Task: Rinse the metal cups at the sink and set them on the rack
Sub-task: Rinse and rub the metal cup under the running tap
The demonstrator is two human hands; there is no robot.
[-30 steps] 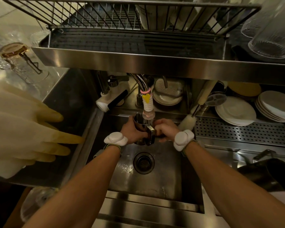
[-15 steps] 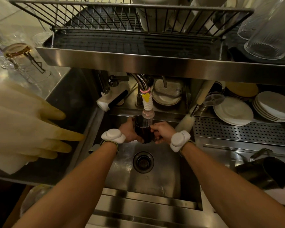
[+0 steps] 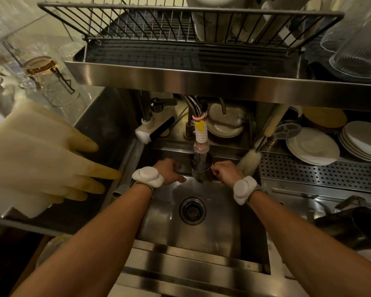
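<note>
My right grip [image 3: 225,173] pinches the handle of the metal cup [image 3: 201,170] under the faucet [image 3: 200,136] in the sink [image 3: 223,221], my left grip [image 3: 169,171] beside it, whether clamped I cannot tell; I'd turn it slowly so water sweeps every wall

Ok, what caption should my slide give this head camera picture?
Right hand holds a shiny round metal cup under the white ribbed tap nozzle over the steel sink.
</note>
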